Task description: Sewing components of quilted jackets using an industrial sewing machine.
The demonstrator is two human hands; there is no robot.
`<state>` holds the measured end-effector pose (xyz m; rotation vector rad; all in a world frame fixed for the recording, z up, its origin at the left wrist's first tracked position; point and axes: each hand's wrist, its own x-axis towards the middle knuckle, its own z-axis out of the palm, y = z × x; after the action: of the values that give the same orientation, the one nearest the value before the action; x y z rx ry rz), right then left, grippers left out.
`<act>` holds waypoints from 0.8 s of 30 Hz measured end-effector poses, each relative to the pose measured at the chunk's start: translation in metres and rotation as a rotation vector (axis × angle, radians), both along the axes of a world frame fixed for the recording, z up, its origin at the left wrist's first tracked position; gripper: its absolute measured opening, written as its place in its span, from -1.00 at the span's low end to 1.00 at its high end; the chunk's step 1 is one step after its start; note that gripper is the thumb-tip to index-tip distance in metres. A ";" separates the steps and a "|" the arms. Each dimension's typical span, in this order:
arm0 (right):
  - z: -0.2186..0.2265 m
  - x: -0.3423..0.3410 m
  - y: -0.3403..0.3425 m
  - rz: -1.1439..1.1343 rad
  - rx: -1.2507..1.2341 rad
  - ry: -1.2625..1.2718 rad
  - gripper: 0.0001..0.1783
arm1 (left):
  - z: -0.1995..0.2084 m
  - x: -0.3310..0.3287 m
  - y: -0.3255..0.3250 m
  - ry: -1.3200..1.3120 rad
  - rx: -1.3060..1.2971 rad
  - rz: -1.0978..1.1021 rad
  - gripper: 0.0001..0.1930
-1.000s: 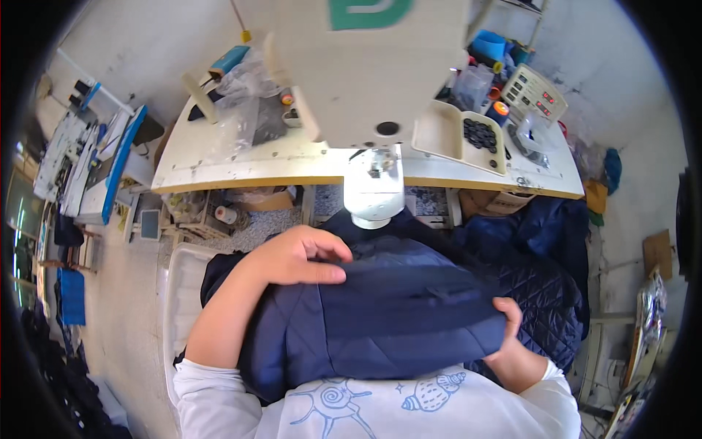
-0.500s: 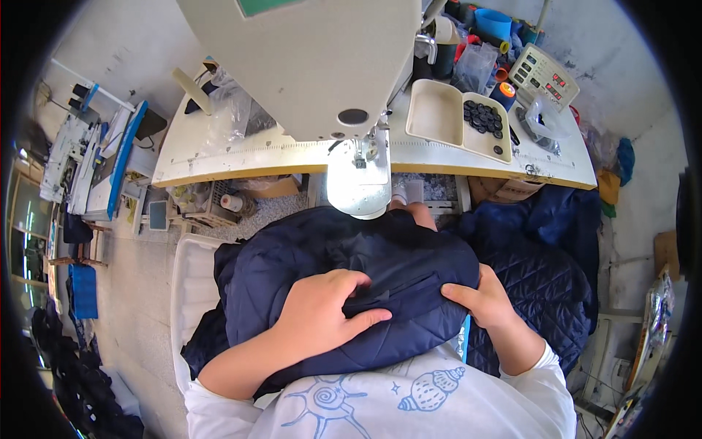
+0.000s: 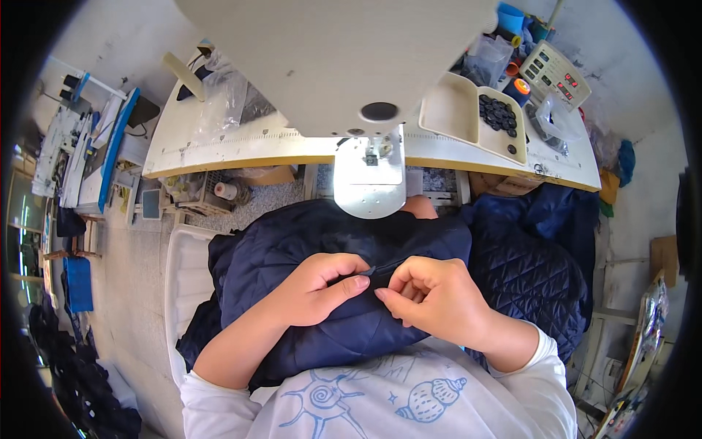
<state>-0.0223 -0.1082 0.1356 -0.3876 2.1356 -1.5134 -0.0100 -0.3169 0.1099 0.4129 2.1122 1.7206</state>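
A navy quilted garment lies bunched across my lap, below the lit plate of a sewing machine. My left hand pinches a small dark edge of the garment between thumb and fingertips, near the middle of the bundle. Close beside it, my right hand is closed, its fingers curled and thumb pressed toward the index finger over the cloth. Whatever sits between those right fingertips is hidden. Both hands are apart from the machine.
The white tabletop has a curved front edge. On its right stand a two-part tray with black buttons, a thread cone and a control panel. More navy quilted cloth hangs at right; a white plastic bin is at left.
My right hand has left the garment's right edge and come in beside my left hand. My left thumb and fingers have closed on a dark edge. The view has shifted slightly.
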 end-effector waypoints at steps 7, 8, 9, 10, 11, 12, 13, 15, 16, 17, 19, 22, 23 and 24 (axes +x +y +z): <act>0.005 -0.012 -0.011 -0.028 0.036 -0.264 -0.74 | -0.007 -0.003 -0.006 0.027 0.079 -0.055 -0.82; 0.005 -0.013 -0.011 -0.034 0.038 -0.285 -0.74 | -0.006 -0.004 -0.005 0.036 0.067 -0.049 -0.82; 0.005 -0.014 -0.011 -0.043 0.035 -0.297 -0.74 | -0.005 -0.005 -0.004 0.044 0.056 -0.042 -0.82; 0.004 -0.015 -0.011 -0.053 0.033 -0.310 -0.74 | -0.005 -0.005 -0.003 0.053 0.045 -0.034 -0.82; 0.004 -0.015 -0.011 -0.061 0.029 -0.320 -0.74 | -0.005 -0.006 -0.002 0.054 0.040 -0.031 -0.82; 0.003 -0.016 -0.011 -0.068 0.028 -0.328 -0.73 | -0.005 -0.006 -0.001 0.055 0.036 -0.027 -0.81; 0.002 -0.016 -0.011 -0.074 0.027 -0.336 -0.73 | -0.006 -0.006 0.000 0.056 0.031 -0.022 -0.81; 0.002 -0.016 -0.011 -0.081 0.030 -0.345 -0.73 | -0.006 -0.007 0.000 0.051 0.020 -0.020 -0.79; 0.001 -0.016 -0.011 -0.081 0.036 -0.345 -0.73 | -0.007 -0.007 0.001 0.048 0.014 -0.018 -0.79; 0.001 -0.016 -0.011 -0.081 0.041 -0.345 -0.73 | -0.007 -0.008 0.000 0.041 0.011 -0.020 -0.78; 0.000 -0.016 -0.012 -0.088 0.040 -0.349 -0.73 | -0.007 -0.008 0.000 0.026 0.004 -0.023 -0.77; -0.002 -0.015 -0.013 -0.095 0.036 -0.339 -0.74 | -0.008 -0.007 0.001 0.030 0.014 -0.001 -0.77; -0.003 -0.015 -0.013 -0.097 0.034 -0.333 -0.74 | -0.008 -0.006 0.002 0.055 0.008 0.009 -0.78; -0.004 -0.016 -0.013 -0.084 0.032 -0.342 -0.74 | -0.009 -0.005 0.003 0.080 0.002 0.018 -0.78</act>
<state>-0.0384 -0.1209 0.1321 -0.0236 1.9222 -1.4679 -0.0153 -0.3144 0.1012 0.4723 2.1762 1.7434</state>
